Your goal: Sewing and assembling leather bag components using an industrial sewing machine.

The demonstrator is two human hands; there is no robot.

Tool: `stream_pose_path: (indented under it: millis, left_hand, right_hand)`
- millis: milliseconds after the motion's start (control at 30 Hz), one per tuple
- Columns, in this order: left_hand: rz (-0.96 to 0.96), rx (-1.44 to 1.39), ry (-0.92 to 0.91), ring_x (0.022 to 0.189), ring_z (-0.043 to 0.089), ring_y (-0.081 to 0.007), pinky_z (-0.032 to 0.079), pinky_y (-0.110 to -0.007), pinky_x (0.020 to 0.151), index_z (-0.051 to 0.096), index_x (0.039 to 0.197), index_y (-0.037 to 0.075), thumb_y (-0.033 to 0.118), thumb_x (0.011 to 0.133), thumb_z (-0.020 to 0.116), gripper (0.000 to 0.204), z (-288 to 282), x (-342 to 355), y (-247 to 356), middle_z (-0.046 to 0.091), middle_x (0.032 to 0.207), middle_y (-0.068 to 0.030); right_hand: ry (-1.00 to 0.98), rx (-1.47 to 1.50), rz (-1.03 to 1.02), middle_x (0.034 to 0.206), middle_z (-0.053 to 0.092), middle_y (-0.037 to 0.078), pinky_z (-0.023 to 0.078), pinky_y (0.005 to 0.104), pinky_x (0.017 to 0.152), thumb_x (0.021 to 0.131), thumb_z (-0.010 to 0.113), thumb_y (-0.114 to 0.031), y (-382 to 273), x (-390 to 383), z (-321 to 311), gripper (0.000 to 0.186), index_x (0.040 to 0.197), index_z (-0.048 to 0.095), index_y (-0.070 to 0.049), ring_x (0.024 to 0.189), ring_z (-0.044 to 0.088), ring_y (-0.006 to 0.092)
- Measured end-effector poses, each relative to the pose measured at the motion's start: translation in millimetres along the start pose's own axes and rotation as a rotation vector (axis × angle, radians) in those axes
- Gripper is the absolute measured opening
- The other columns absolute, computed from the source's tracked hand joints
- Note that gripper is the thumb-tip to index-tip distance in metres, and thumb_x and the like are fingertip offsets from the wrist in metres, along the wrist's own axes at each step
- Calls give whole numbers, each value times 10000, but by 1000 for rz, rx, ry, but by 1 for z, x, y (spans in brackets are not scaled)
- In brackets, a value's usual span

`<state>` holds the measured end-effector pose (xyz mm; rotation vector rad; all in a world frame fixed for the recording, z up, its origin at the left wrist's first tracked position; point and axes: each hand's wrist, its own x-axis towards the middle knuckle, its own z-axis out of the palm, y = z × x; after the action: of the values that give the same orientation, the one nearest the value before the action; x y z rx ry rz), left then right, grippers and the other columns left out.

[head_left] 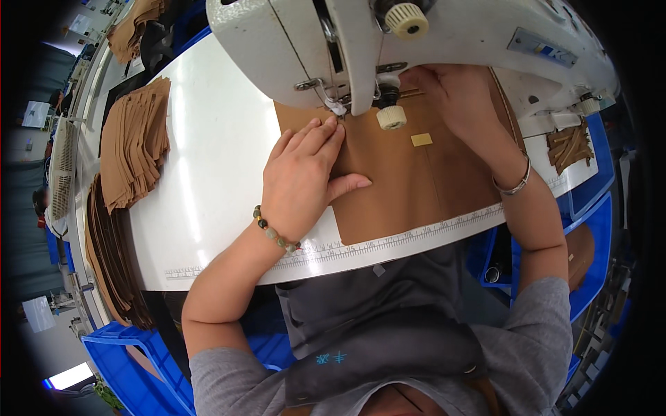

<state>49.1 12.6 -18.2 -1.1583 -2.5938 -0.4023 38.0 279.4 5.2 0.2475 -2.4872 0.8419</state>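
A flat brown leather-like panel (388,187) lies under the head of a white sewing machine (277,48), with a small yellow sticker (422,140) on it. My left hand (302,159) rests flat on the panel's left edge, thumb spread, fingertips close to the presser foot (340,114). On the far right part of the panel, behind the machine's cream knob (392,118), is my right hand (454,97). Its fingers are bent down toward the panel; the machine partly hides their tips, so whether they pinch anything is unclear.
Stacked brown pieces (135,142) sit on the white table (208,159) at the left, with darker panels (111,256) hanging beside its edge. A ruler strip (312,254) follows the near edge. Small brown strips (569,147) lie at the right. Blue crates (139,360) stand below.
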Motion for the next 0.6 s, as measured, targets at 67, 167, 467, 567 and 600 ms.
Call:
stream_pose_path:
  millis: [67, 167, 467, 567, 600]
  left_hand:
    - [-9, 2, 0, 1283, 629, -321, 490, -429, 1067, 688, 1301, 0, 566, 748, 798, 799, 1, 0, 0, 681, 1354, -131]
    - [-34, -6, -31, 1307, 609, -297, 454, -474, 1103, 682, 1314, 18, 604, 784, 745, 792, 1, 1, -1, 670, 1375, -112]
    - [-42, -8, -52, 1309, 607, -288, 442, -492, 1114, 679, 1315, 21, 615, 787, 736, 797, 0, -2, 3, 668, 1375, -108]
    - [-12, 44, -3, 1277, 633, -294, 475, -430, 1065, 680, 1328, 21, 600, 748, 774, 825, -1, -1, 2, 684, 1353, -106]
    - [-10, 45, 0, 1277, 633, -294, 475, -430, 1065, 680, 1328, 21, 600, 748, 774, 825, -1, 0, 2, 684, 1353, -106]
  right_hand:
    - [32, 21, -41, 773, 739, 37, 531, 380, 698, 946, 709, -326, 6, -2, 2, 226, 919, 816, -129, 731, 690, 231]
    - [12, 27, -47, 774, 739, 42, 533, 384, 702, 944, 707, -287, 10, -2, 4, 189, 956, 828, -143, 721, 686, 242]
    - [-237, 50, -66, 712, 654, 137, 467, 416, 615, 930, 732, -321, 0, 4, -20, 292, 839, 731, -44, 616, 592, 297]
    - [-398, -96, -146, 695, 632, 144, 454, 428, 610, 915, 743, -358, -4, 4, -32, 372, 773, 670, -23, 614, 580, 312]
    - [-433, -89, -173, 691, 628, 142, 453, 433, 610, 906, 748, -372, -7, 3, -34, 414, 733, 635, -14, 620, 584, 314]
